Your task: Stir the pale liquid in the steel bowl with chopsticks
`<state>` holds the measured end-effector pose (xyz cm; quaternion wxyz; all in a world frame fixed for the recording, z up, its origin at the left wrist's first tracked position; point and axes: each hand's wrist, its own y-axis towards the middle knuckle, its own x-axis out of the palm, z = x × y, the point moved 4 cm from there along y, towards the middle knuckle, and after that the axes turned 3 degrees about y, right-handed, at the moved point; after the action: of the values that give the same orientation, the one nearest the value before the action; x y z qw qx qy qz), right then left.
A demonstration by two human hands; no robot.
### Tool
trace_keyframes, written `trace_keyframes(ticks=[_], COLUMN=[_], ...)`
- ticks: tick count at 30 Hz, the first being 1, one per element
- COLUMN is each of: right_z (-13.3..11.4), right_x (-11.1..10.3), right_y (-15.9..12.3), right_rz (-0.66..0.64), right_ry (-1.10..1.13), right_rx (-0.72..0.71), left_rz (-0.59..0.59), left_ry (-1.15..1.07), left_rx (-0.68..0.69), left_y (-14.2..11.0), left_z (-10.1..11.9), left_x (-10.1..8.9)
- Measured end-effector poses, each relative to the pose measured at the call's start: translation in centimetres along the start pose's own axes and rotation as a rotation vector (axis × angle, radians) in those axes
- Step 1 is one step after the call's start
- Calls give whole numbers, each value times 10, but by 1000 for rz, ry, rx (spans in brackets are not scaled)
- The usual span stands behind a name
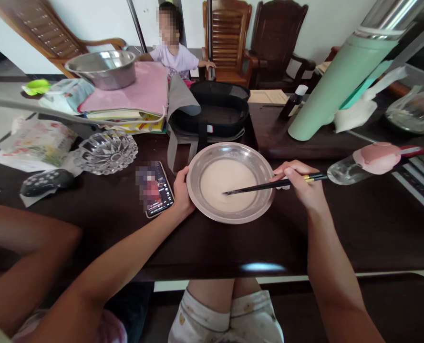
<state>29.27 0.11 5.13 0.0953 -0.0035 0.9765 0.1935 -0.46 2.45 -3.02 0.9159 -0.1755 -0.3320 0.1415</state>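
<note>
A shallow steel bowl (254, 164) holding pale batter (228, 183) sits on the dark table in front of me. My left hand (181, 193) grips the bowl's left rim. My right hand (301, 183) is closed around black chopsticks (262, 186) whose tips dip into the batter. A phone (156, 190) lies on the table just left of my left hand.
A black bag (215, 112), a glass dish (106, 152), a steel basin (104, 69) on pink cloth, a green flask (336, 78) and a tipped bottle (365, 164) crowd the table. A person sits beyond the table; another arm (22, 257) rests at my left.
</note>
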Motion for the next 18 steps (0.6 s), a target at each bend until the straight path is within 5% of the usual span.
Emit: trace_keyframes(ticks=[3,8,14,18], right_z=[-2,0,-2,1], right_x=[3,-4,5,-3], right_y=[1,-1,1,0], right_rz=[-39,70,-61,50], right_ry=[-46,-20,-34,-40], right_rx=[-12,-4,-35,-9], left_rz=[1,1,12,-6], left_ry=[-1,6,-10,-11], left_rx=[-6,-9,-1,-9], left_y=[-1,-1,1,2], left_z=[0,0,0,-1], left_x=[0,1,-1,-1])
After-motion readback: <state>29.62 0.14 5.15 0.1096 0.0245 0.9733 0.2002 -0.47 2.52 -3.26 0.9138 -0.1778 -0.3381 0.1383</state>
